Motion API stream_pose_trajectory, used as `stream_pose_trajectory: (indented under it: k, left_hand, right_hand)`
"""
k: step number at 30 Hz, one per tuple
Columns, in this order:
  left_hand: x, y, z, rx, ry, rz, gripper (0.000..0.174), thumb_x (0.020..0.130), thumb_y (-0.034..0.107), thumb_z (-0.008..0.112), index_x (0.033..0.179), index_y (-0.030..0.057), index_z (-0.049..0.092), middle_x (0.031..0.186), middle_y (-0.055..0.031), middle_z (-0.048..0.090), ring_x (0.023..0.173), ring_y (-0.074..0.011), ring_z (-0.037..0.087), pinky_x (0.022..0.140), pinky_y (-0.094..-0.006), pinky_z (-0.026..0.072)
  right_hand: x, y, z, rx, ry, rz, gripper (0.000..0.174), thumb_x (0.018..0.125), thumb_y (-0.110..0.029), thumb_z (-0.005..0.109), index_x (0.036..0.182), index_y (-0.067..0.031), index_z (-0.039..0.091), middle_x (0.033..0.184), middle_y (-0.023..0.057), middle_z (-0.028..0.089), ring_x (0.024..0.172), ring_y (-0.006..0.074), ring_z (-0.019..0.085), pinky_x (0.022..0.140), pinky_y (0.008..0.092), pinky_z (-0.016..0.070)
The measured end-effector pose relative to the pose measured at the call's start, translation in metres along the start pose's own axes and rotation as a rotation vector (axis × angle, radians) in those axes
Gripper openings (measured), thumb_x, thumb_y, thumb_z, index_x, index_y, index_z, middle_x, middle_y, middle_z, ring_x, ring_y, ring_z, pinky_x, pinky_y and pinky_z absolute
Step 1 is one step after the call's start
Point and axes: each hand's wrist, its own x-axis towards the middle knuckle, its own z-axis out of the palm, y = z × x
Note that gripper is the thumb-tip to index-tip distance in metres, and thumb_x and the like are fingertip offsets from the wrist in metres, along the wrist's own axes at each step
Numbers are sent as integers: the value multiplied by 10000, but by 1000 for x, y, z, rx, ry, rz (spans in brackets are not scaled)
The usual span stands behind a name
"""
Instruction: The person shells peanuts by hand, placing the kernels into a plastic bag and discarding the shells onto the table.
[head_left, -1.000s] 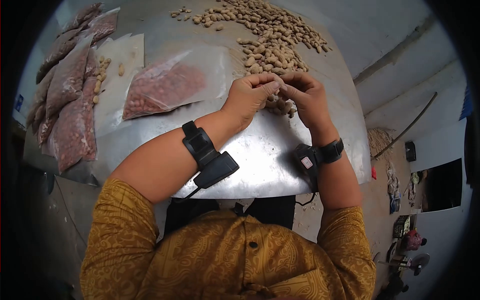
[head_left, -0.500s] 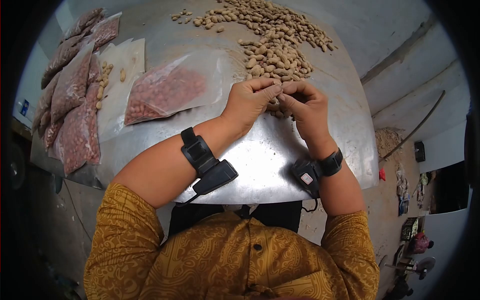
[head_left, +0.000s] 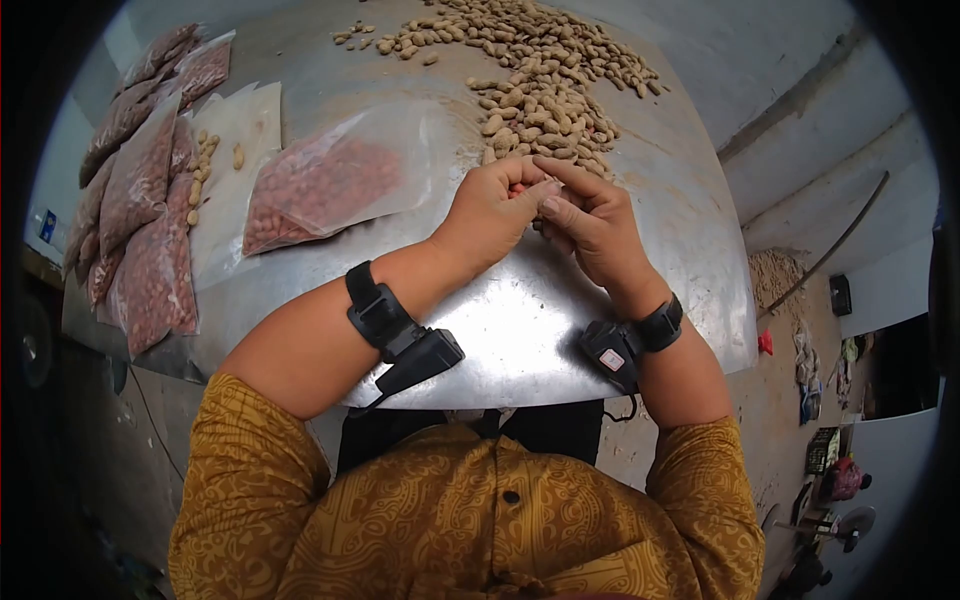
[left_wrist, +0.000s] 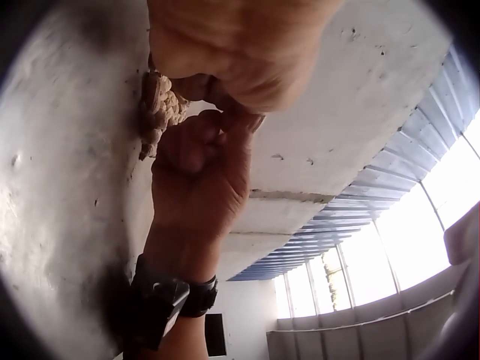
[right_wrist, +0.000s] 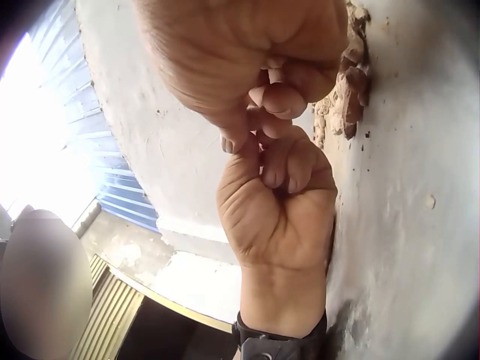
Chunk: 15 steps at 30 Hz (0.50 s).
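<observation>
Both hands meet over the near end of a heap of unshelled peanuts. My left hand has its fingers curled, and reddish peanut kernels show between its thumb and forefinger. Against its fingertips, my right hand bends its thumb and fingers around a peanut that is mostly hidden. In the left wrist view the right hand is curled below the left; the right wrist view shows the left hand curled, fingertips close to the right hand's.
A clear bag of red kernels lies on the metal table, left of the hands. Further left are several filled bags in a pile and a flat bag with a few peanuts on it. Black cameras are strapped to both wrists.
The right hand has shifted left, its fingers now overlapping the left fingertips. Reddish kernels show more plainly in the left hand than a second ago. The bags and heap stay in place.
</observation>
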Motion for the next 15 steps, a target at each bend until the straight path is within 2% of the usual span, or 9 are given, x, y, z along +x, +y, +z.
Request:
stream_pose_trajectory:
  k: [3, 9, 15]
  left_hand:
    - [-3, 7, 0, -66, -36, -23, 128, 876, 129, 558, 916, 8, 564, 799, -29, 579, 675, -72, 530, 578, -201, 430]
    - [-4, 16, 7, -318, -4, -168, 148, 889, 160, 544, 919, 15, 540, 720, -20, 546, 528, -58, 466, 446, -176, 339]
    - [-6, 16, 14, -401, 68, -127, 151, 897, 178, 537, 855, 37, 503, 682, -29, 521, 487, -66, 435, 419, -179, 304]
  right_hand:
    - [-2, -2, 0, -20, -16, 16, 388, 819, -149, 643, 1176, -32, 546, 697, -14, 557, 558, 42, 480, 448, 176, 356]
    - [-3, -3, 8, 8, 35, -30, 326, 842, -136, 616, 1149, -44, 556, 652, -16, 543, 550, 33, 479, 440, 170, 344]
    - [-3, 10, 14, 27, 142, -121, 298, 854, -138, 600, 1134, -42, 561, 632, -25, 535, 515, 22, 447, 438, 164, 334]
